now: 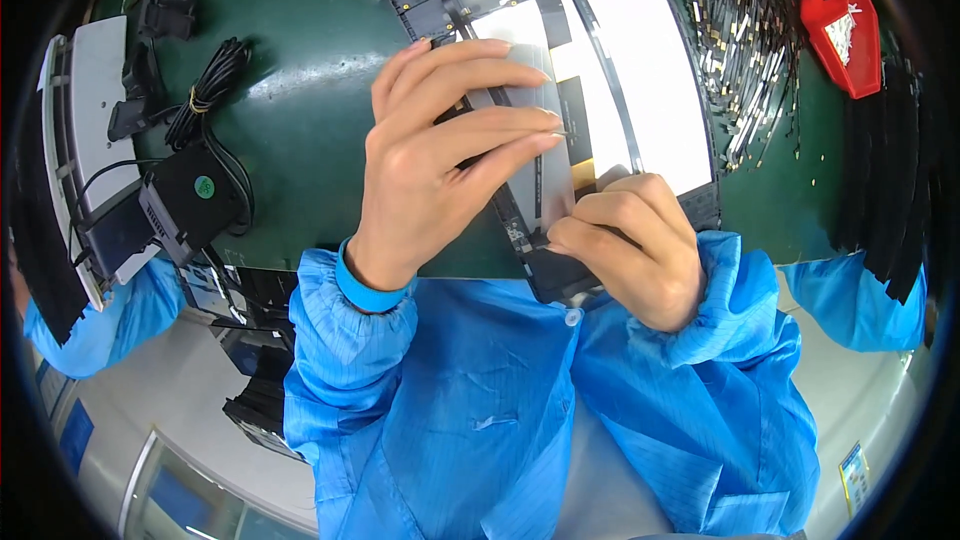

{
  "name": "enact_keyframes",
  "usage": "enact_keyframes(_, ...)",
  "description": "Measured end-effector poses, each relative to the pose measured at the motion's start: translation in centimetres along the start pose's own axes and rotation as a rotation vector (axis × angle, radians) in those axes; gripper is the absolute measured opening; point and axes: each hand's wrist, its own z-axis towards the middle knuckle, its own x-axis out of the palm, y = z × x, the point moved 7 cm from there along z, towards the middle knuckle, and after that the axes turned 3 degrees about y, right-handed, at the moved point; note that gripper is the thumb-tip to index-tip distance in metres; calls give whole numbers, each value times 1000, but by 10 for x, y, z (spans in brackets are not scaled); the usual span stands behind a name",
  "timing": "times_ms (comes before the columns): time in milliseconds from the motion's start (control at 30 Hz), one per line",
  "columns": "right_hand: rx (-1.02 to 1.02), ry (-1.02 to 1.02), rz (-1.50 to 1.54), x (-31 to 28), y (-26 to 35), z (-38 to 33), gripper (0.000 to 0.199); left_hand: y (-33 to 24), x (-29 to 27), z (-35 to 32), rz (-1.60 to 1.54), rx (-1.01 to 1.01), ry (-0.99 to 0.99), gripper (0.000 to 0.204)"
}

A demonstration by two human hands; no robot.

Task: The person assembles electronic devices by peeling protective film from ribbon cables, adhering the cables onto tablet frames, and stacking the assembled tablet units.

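Observation:
A flat electronic device [655, 90], opened up, lies tilted on the green bench with a black frame and white panels. Across its left part runs a translucent film strip [556, 175]. My left hand [440, 130] reaches over that strip, thumb and index tips nearly together at its upper part, the other fingers stretched out. Something thin shows at those tips, too small to name. My right hand [635, 245] is curled at the strip's lower end, thumb and index finger pressed together by the near edge of the frame. What they pinch is hidden.
Many thin flex-cable strips [745, 50] lie in a heap right of the device, beside a red bin [850, 40] holding small white pieces. At left are a black adapter box [195, 195], a coiled black cable [208, 90] and a grey-white panel [105, 100]. Blue-sleeved arms show at both sides.

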Motion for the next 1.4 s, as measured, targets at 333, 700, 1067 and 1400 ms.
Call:
enact_keyframes(333, -21, -3, -22, 0, -1, 1, 30, 1, 1, 2, -4, 2, -15, 12)
enact_keyframes(700, -1, 31, -70, 1, 1, 1, 24, -6, 0, 3, 60, 16, -49, 32)
enact_keyframes(1067, 21, 27, -142, -2, 6, 7, 20, -9, -8, -18, 194, -52, 71, 37)
enact_keyframes(1400, 201, 99, 235, -20, -1, 9, 34, -1, -2, -7, 393, -23, 152, 65)
